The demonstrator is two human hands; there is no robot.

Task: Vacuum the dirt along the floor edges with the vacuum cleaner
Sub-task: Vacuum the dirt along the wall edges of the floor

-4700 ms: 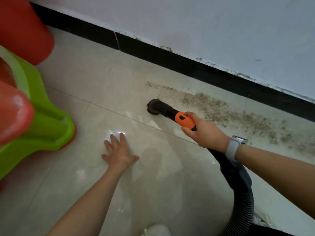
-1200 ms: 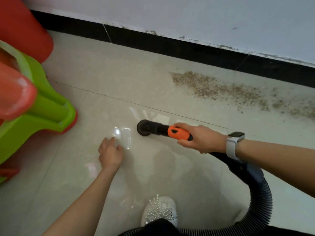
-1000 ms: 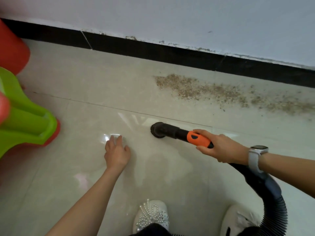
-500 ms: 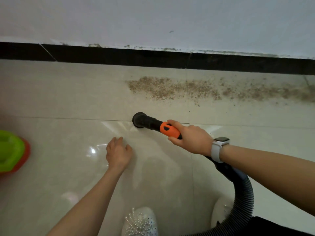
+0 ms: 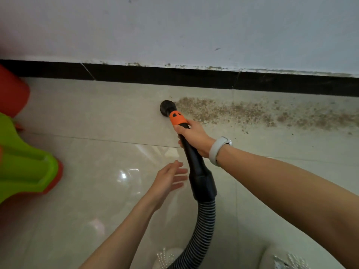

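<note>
My right hand (image 5: 194,135) grips the black vacuum wand (image 5: 196,167) just below its orange collar (image 5: 177,118). The round black nozzle (image 5: 166,107) sits on the pale floor tile at the left end of a brown dirt strip (image 5: 252,113), which runs rightward along the black baseboard (image 5: 194,78). The ribbed hose (image 5: 204,230) curves down to the bottom edge. My left hand (image 5: 169,179) hovers above the floor just left of the wand, fingers straight and spread, holding nothing.
A green and red plastic object (image 5: 25,167) stands at the left edge, with a red one (image 5: 11,90) behind it by the baseboard. White beaded shoes (image 5: 165,259) show at the bottom. The wall (image 5: 174,26) rises above the baseboard.
The nozzle has moved forward from the tile joint up to the left end of the dirt strip. My left hand has lifted off the floor toward the wand.
</note>
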